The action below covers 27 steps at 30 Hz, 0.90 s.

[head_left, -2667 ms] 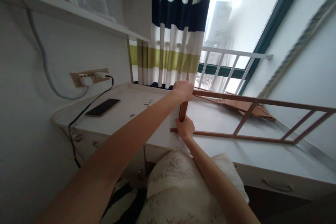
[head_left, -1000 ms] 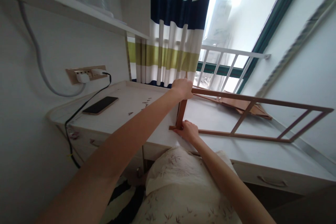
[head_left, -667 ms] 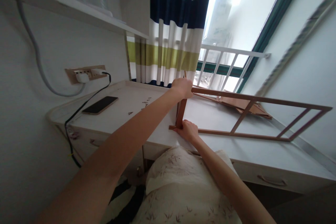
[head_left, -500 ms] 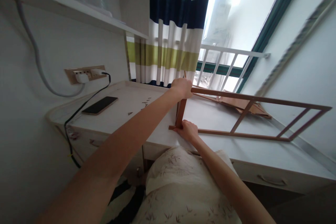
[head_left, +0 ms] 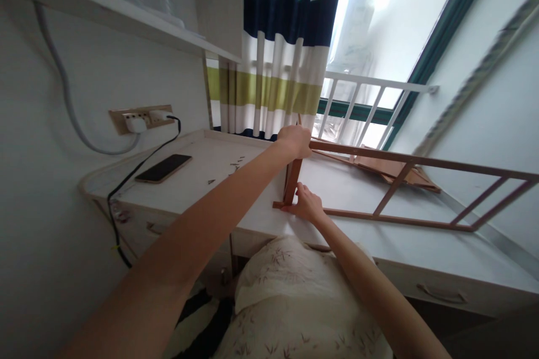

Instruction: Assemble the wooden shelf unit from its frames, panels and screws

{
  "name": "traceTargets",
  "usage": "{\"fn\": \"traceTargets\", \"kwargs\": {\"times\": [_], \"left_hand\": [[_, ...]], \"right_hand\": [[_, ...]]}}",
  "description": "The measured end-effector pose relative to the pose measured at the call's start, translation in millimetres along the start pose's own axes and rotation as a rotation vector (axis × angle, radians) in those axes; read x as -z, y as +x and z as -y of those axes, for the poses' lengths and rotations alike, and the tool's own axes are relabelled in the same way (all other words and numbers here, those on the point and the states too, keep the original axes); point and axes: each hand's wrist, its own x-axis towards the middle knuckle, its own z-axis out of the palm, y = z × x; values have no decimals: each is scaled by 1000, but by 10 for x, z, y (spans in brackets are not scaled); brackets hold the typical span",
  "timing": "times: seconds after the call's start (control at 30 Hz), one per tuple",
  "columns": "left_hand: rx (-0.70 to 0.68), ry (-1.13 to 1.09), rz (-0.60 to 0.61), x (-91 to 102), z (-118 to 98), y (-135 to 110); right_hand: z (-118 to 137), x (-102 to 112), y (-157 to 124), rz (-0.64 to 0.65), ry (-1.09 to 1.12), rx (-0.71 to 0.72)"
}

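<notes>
The wooden frame (head_left: pixel 393 189) rests on the white desk (head_left: pixel 400 238), its crosspiece (head_left: pixel 294 178) clasped at the far end by the left hand (head_left: pixel 295 141); the right hand (head_left: pixel 309 203) has just half-opened near its foot, apparently loosening.

Left hand (head_left: pixel 293 142) wrapped around upper corner of brown wooden frame (head_left: pixel 370 153); right hand (head_left: pixel 308 203) at lower rail, beside crosspiece (head_left: pixel 293 179). Phone (head_left: pixel 164 168), small loose pieces (head_left: pixel 211 182) on white tabletop (head_left: pixel 345 188); striped curtain (head_left: pixel 286 17) behind.

Here's the window (head_left: pixel 396 28), blazing bright at my one o'clock; striped curtain (head_left: pixel 273 81) at twelve, pale shelf (head_left: pixel 138 21) at ten!
</notes>
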Motion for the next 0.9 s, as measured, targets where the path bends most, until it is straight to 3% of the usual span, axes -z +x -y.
{"fn": "traceTargets", "kwargs": {"times": [0.3, 0.63, 0.9], "left_hand": [[-30, -24, -5, -28, 37, 42], [-55, -108, -19, -83, 129, 88], [-157, -233, -61, -175, 206, 101]], "right_hand": [[-90, 69, 201, 177, 66, 187], [-108, -16, 254, 194, 154, 252], [-158, -123, 286, 181, 222, 227]]}}
